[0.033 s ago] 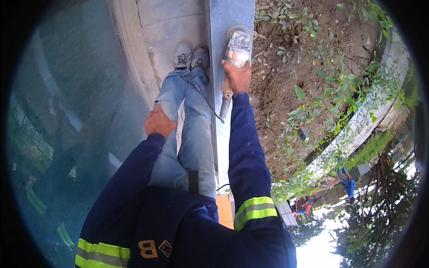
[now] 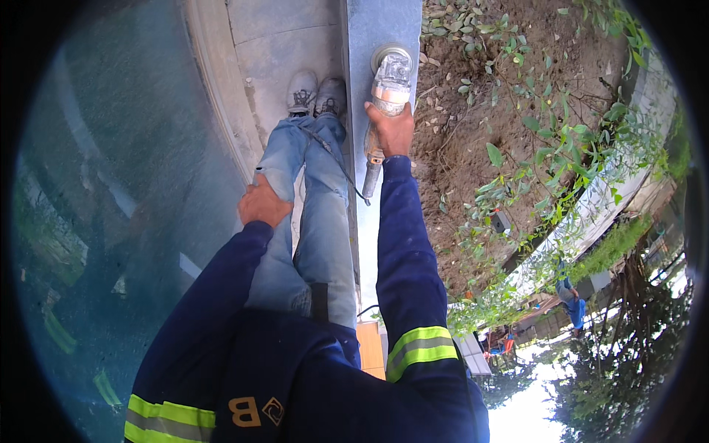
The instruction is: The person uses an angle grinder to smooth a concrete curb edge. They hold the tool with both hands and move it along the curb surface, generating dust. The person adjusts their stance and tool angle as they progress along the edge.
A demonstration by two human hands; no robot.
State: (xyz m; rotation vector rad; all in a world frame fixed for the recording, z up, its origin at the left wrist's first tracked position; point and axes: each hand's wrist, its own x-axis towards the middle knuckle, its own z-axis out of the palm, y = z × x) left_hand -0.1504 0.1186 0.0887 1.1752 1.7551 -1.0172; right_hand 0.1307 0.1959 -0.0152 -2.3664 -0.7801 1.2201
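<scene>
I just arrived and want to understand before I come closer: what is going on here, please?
The person's right grip, a bare hand, is closed around a dusty, grinder-like power tool. Its round head is over the long grey ledge, seemingly flat against it; whether it is running cannot be told. The left grip, also bare, rests on the left leg of the blue jeans. Bare soil lies right of the ledge.

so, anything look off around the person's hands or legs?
Yes: the angle grinder's power cord runs across the jeans below the knees, where it might snag. Also, only the bare right hand grips the grinder; the left hand rests on the left leg.
</scene>
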